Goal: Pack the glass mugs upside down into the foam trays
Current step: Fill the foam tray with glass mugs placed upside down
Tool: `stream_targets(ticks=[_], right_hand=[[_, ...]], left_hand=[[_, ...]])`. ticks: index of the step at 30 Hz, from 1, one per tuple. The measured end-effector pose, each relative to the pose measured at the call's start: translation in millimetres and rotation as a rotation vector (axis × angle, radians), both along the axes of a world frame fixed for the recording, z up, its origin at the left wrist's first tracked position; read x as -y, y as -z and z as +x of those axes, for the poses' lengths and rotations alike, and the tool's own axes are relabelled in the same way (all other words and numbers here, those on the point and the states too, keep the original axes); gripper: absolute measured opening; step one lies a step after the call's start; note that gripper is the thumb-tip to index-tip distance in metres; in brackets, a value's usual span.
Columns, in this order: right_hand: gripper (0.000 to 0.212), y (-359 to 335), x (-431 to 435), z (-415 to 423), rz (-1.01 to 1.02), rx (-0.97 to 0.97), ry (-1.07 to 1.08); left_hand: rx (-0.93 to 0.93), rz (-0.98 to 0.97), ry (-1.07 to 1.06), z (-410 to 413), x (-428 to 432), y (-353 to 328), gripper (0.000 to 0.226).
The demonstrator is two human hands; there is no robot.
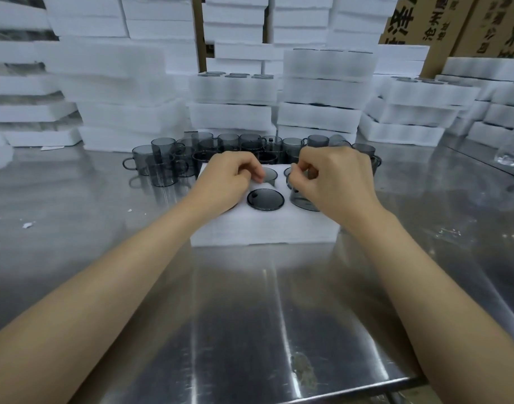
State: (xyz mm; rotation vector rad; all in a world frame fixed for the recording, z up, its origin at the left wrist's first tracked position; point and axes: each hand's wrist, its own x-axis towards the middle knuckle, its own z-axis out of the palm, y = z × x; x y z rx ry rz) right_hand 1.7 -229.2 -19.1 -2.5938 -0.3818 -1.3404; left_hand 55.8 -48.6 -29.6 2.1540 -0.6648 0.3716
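Our left hand (232, 179) curls beside a back-row mug (269, 174), grip unclear to us. Our right hand (334, 176) grips a tilted glass mug (303, 200) partway in the front right pocket of the foam tray (264, 228).

- The desk (250, 316) is brushed steel, scuffed, with pale streaks of reflected light running along its top.
- A dull smudge (303, 371) sits on the desk near its front edge.
- Small white crumbs (27, 225) lie on the desk's left part.
- White foam stacks (115, 83) rise along the desk's far side, hiding any wall behind.
- Brown cardboard boxes (442, 21) printed with dark characters stand beyond the desk's far right corner, above the stacks.
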Motion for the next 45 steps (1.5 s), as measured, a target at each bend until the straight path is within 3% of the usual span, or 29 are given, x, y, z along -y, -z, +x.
stream_targets(ticks=[5,10,13,16,19,24,29,32,34,37,39,41,43,45], right_hand=[[0.019,1,2,2,-0.053,0.022,-0.013],[0.028,8,-9,4,-0.131,-0.118,-0.021],[0.039,6,-1,6,0.168,-0.204,-0.135],[0.04,7,8,7,0.543,-0.143,-0.224],[0.027,9,10,12,0.639,-0.218,-0.201],[0.032,15,11,17,0.312,-0.567,-0.263],[0.05,14,13,17,-0.056,-0.845,-0.102],[0.05,14,13,22,-0.179,-0.928,-0.004],[0.05,15,12,23,-0.072,-0.924,-0.031],[0.052,21,18,21,0.316,-0.799,-0.152],[0.048,22,28,22,0.457,-0.681,-0.071],[0.04,19,37,25,0.525,-0.613,0.077],[0.054,18,41,26,0.571,-0.642,0.144],[0.06,21,41,24,0.586,-0.719,0.136]], left_hand=[[0.003,0.011,-0.001,-1,1,0,0.038],[0.001,0.012,0.014,-4,0,-1,0.038],[-0.002,0.01,0.011,-3,1,-1,0.038],[-0.011,0.007,0.012,-2,1,0,0.039],[-0.01,-0.001,0.01,0,1,0,0.039],[0.008,0.002,0.029,0,1,1,0.04],[0.008,-0.005,0.043,3,0,3,0.038],[0.024,-0.034,0.038,2,0,3,0.038],[0.08,-0.133,-0.003,-1,0,2,0.038],[0.133,-0.369,-0.151,0,-5,0,0.039],[0.125,-0.516,-0.245,3,-16,1,0.039],[0.094,-0.54,-0.392,5,-32,11,0.036],[-0.049,-0.416,-0.526,9,-46,26,0.028],[-0.382,-0.321,-0.503,12,-53,33,0.018]])
